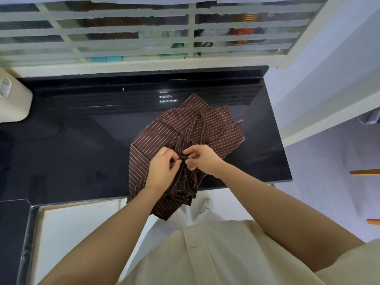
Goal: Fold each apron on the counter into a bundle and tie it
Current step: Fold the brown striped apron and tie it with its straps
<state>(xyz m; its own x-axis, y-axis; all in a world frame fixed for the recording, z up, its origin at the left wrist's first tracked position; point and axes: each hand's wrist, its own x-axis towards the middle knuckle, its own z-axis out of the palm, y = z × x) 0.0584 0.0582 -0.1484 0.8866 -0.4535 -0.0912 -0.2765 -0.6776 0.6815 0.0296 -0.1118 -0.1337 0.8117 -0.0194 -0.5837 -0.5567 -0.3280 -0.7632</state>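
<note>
Evidently knotting the bundle shut, the left hand point(162, 168) and right hand point(202, 159) each pinch the dark strap point(182, 157) in curled fingers point(173, 155) atop the striped apron point(185, 128), bunched at the desk's point(82, 145) front edge, partly overhanging.

Here's the apron point(185, 128): soft woven cloth, matt brown with thin pale stripes, creased and rumpled. Its tie point(203, 128) is a narrow strip of darker cloth, matt too. Under it the counter point(82, 140) looks like black polished stone, glossy enough to mirror small lights. Behind, the window grille point(123, 29) shows flat pale paint, ragged along the edges. At the left sits a cream casing point(14, 103), smooth and plastic-looking. The shirt point(226, 260) is cream cloth, matt, with 1 shiny button point(194, 243).
</note>
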